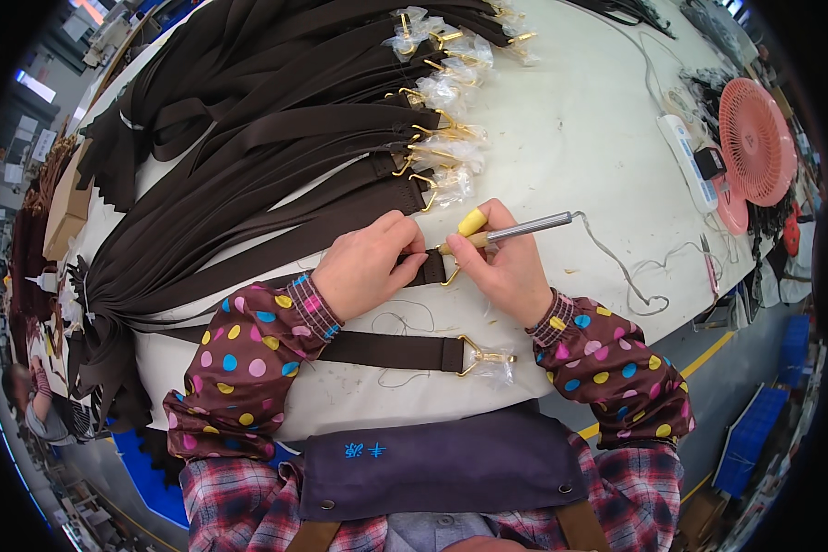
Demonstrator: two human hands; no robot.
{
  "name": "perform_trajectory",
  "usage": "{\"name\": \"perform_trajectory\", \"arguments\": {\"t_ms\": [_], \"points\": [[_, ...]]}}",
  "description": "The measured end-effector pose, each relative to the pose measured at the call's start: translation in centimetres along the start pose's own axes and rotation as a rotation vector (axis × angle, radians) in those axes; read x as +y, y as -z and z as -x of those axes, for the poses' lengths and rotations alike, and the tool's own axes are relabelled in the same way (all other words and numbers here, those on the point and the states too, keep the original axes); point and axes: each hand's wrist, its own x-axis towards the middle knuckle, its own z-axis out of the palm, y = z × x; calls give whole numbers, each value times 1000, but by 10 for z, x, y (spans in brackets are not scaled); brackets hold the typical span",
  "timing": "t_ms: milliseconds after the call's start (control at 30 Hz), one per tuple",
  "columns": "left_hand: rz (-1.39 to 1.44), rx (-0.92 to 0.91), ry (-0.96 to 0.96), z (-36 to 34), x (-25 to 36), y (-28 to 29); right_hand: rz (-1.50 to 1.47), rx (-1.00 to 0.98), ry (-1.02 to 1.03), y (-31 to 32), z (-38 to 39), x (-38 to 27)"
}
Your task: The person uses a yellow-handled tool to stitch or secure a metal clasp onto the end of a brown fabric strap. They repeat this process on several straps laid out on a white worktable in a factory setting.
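Across a broad, pale-topped worktable [580, 120] spreads a thick fan of long, flat, dark brown, fabric-like straps [248, 120]; many already carry gold-coloured metal hooks in crinkled clear plastic. One separate flat brown strap [391, 351] lies along the near edge, likewise hooked and wrapped. Between the person's hands, at the table's middle, is another dark brown strap [431, 269], its squared end toward the right. Its work looks unfinished; which others are finished, I cannot tell. The left hand [368, 262] has curled fingers and its thumb over this strap; whether they pinch it or a thread is hidden. The right hand [511, 276] grips a slim, silver, round-barrelled corded tool [534, 226] pointed at the strap's end. Smallest are a gold-coloured bent-metal hook [451, 276] there, seemingly unwrapped, and a smooth yellow finger cover [472, 222].
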Motion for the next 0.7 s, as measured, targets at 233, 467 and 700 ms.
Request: {"name": "perform_trajectory", "arguments": {"t_ms": [233,467,700], "points": [[317,-31,91,-4,-11,3,29,-29,25,-1,-1,-2],[322,-86,118,-6,-10,9,58,34,83,-4,-2,7],[339,-89,116,-6,-11,8,115,-28,14,-1,-2,1]]}}
